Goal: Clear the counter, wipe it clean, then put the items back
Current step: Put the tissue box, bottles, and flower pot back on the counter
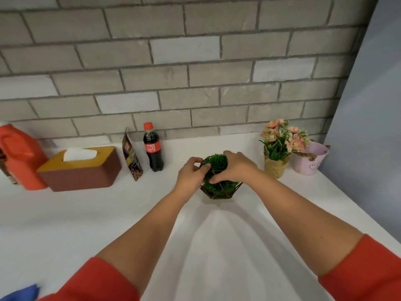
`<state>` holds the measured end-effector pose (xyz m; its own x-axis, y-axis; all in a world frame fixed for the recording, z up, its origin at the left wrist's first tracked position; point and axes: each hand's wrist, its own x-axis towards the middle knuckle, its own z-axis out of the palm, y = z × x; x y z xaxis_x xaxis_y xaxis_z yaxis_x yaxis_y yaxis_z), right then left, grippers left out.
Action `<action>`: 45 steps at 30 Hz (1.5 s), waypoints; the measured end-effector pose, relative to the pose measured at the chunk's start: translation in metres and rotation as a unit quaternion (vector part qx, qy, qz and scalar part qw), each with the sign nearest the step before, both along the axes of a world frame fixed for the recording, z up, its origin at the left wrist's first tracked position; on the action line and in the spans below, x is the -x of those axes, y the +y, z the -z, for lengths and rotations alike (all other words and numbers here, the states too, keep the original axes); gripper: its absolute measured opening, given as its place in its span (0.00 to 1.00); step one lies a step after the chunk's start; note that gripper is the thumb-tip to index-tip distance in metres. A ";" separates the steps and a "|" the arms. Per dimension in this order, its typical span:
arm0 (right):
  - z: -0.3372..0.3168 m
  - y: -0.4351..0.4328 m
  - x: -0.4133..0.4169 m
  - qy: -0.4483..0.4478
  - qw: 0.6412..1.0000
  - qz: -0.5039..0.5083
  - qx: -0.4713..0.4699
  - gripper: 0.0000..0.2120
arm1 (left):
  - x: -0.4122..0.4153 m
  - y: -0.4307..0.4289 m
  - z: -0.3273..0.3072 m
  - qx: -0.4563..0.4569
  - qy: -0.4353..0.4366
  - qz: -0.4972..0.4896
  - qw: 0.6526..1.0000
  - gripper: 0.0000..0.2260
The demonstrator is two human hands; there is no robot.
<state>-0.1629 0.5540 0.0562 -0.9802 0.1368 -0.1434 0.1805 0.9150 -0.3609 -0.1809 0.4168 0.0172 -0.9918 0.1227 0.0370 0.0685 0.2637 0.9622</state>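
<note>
- Two red sleeves [93,281] are framing the bottom of the head view, pushed up so that both forearms are showing bare as they reach forward over the white worktop [65,224].
- A blue cloth [21,293] is poking into the bottom left corner, lying at the near edge of the worktop, well apart from both hands.
- The left hand [189,177] is holding the left side of a small plant [218,164], its fingers [201,169] curling onto the green tuft and the thin dark frame around it.
- The right hand [235,168] is wrapping over the plant's top and right side, with the thumb pressing on the front of the greenery; both hands are gripping the plant.
- The plant is standing upright in the middle of the worktop; whether its base is touching the surface or hanging just above it I cannot tell.
- A cola bottle [152,148] with a red cap is standing upright to the left of the plant, near the wall [173,61] of grey brick.
- A dark pouch [132,157] is standing edge-on just beside the bottle, on its left.
- A brown tissue box [82,170] with a yellow top is sitting further left, a white tissue sticking up from its slot.
- A red jug [19,155] is standing just beside the box at the left edge, partly cut off.
- Pink flowers [280,146] in a paper-wrapped pot are standing to the right of the plant, near the right hand but apart from it.
- A pale pink bucket [310,159] is sitting just beside the flowers, close to a blue-grey panel [373,105] at the right.
</note>
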 end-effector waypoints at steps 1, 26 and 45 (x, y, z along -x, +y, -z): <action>0.002 -0.008 0.007 0.009 1.000 -0.008 0.007 0.46 | 0.005 -0.008 0.001 -0.005 -0.001 -0.015 1.000 0.11; 0.052 -0.084 0.154 0.070 0.996 -0.043 0.031 0.52 | 0.126 -0.072 0.047 -0.043 0.008 -0.122 0.992 0.12; 0.048 -0.054 0.127 0.053 0.995 -0.076 0.045 0.49 | 0.110 -0.047 0.040 0.085 0.083 -0.217 0.969 0.20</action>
<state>-0.2895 0.5002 0.0078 -0.9988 -0.0229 -0.0436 -0.0007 0.8917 -0.4526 -0.2904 0.3696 -0.0232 -0.9332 -0.2864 0.2171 0.0662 0.4567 0.8872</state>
